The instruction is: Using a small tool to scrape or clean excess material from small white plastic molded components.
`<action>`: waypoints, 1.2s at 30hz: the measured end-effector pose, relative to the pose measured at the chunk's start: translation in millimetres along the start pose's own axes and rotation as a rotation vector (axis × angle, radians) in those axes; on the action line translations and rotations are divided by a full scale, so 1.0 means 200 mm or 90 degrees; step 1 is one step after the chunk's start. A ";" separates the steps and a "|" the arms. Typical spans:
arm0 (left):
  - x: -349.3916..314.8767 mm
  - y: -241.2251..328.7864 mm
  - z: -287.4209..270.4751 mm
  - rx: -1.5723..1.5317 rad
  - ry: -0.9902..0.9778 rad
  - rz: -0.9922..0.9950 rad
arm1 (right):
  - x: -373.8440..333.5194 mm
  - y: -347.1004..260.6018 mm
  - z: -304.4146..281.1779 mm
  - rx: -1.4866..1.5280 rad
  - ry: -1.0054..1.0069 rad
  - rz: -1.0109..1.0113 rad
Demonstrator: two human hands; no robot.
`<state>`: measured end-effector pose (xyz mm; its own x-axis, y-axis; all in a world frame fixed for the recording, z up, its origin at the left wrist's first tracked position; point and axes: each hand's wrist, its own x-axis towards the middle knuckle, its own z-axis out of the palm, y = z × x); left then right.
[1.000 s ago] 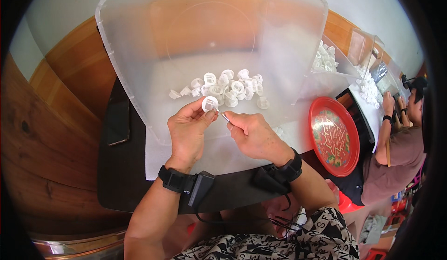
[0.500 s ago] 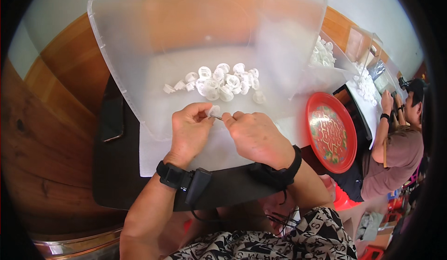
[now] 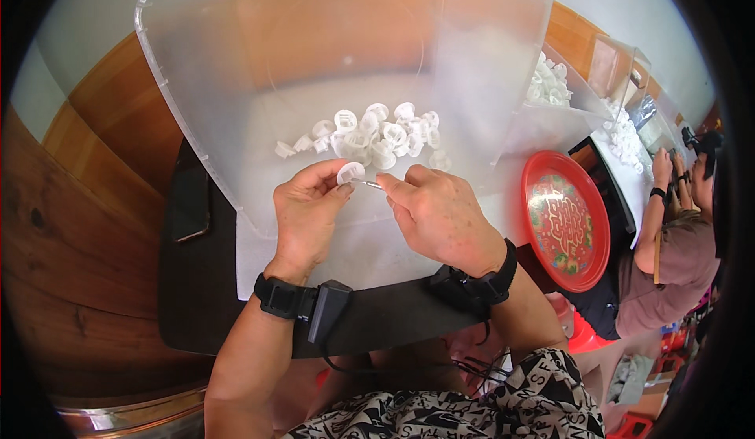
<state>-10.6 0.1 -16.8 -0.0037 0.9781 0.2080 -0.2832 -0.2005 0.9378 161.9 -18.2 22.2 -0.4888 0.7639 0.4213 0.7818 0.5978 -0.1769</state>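
Observation:
Between the thumb and fingers of my left hand [image 3: 303, 209] is a small white round plastic part [image 3: 351, 172], its ring-shaped face turned up. My right hand [image 3: 445, 217] grips a thin metal tool [image 3: 368, 183], whose tip touches or nearly touches the part's lower edge. The tool's handle is hidden in my fist, so its exact kind cannot be made out. Just beyond my hands lies a loose pile of similar white plastic parts [image 3: 383, 156], inside a clear plastic bin [image 3: 338, 22] tipped with its open side towards me.
A white sheet [image 3: 271, 270] covers part of the dark table [image 3: 189, 297]. A dark phone [image 3: 190, 203] lies at the left. To the right are a red round tray [image 3: 605, 238], another clear bin with white parts [image 3: 550, 81], and a co-worker [image 3: 676, 266] at a white surface.
My hands have moved slightly apart. The part in my left hand is now tilted so its round face shows, and more of the metal tool is visible. The pile has stayed put.

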 end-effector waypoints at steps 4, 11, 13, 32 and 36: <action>0.00 0.00 0.01 0.032 -0.005 0.012 | -0.01 0.01 0.01 -0.026 0.010 -0.009; 0.00 0.00 0.01 0.069 -0.009 0.001 | -0.01 0.01 0.02 -0.036 0.008 -0.025; -0.01 -0.01 0.01 0.071 -0.012 0.004 | -0.01 0.02 0.02 -0.044 0.008 -0.031; -0.01 -0.02 0.01 0.161 -0.016 0.028 | -0.02 -0.01 0.02 -0.072 -0.051 -0.031; -0.02 -0.03 0.01 0.159 -0.017 0.022 | -0.02 -0.02 0.02 -0.051 -0.053 -0.026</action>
<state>-6.9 -1.7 -23.1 0.0165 0.9692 0.2459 -0.0369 -0.2452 0.9688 159.6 -21.8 17.9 -0.5494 0.7585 0.3505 0.7871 0.6106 -0.0876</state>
